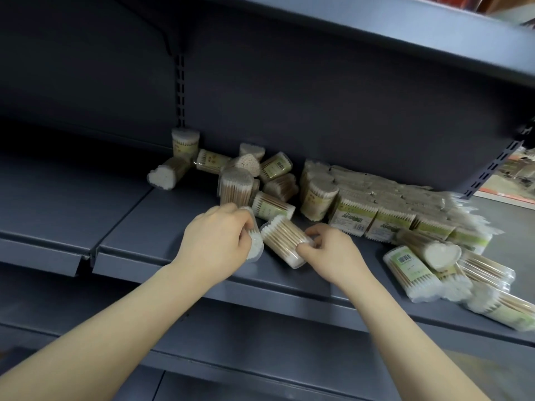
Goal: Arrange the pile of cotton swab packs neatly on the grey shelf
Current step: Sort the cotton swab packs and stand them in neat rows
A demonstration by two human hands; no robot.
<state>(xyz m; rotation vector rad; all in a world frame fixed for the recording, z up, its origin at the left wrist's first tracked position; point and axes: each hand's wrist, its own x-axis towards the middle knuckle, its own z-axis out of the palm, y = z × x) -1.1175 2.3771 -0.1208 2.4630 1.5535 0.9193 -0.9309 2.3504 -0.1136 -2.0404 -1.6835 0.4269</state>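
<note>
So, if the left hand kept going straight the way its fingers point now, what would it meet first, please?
Probably the upright clear pack just beyond the left hand, which already grips a pack; depth is hard to judge.

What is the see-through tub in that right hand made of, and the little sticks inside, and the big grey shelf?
The clear heart-shaped tub of cotton swabs, which the right hand grips, looks like thin glossy plastic: you see straight through it. The sticks inside look like pale wood or bamboo, tan and matte, with fluffy white cotton tips. The dark grey shelf looks like painted sheet metal: smooth, with a folded front lip.
</note>
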